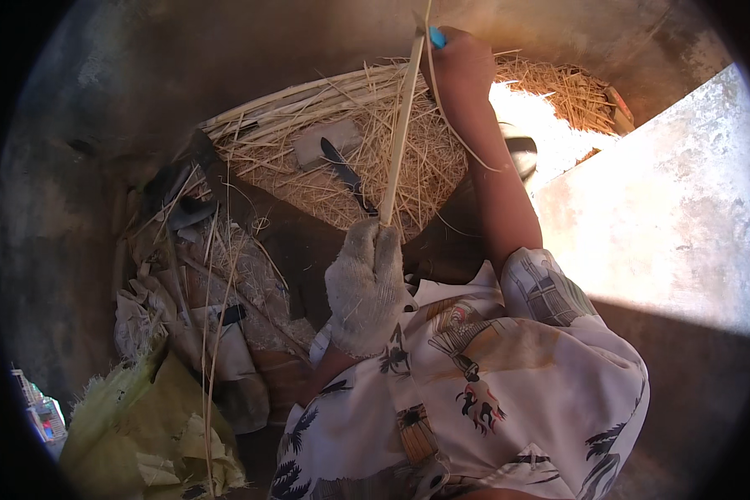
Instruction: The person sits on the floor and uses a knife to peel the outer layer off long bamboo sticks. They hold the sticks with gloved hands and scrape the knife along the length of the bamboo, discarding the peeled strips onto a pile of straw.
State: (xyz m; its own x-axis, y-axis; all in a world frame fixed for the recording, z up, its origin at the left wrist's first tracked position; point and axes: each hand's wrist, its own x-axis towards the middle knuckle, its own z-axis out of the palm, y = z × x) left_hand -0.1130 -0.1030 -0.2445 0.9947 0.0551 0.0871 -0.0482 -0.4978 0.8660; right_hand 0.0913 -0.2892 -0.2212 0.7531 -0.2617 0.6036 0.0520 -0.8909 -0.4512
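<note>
Dim floor (83,250), littered at left with husks (133,417) and cloth; pale concrete slab (667,225) at right. A dry straw heap (342,150) carries a dark knife (346,175). My gloved left fingers (367,283) wrap tight around a smooth bamboo strip (400,125); my bare right fingers (462,67) clench its top and a blue-handled tool (437,37).

Pale split bamboo strip (398,133), long and straight, near-upright, with blue-handled tool (436,37) at its upper end.
</note>
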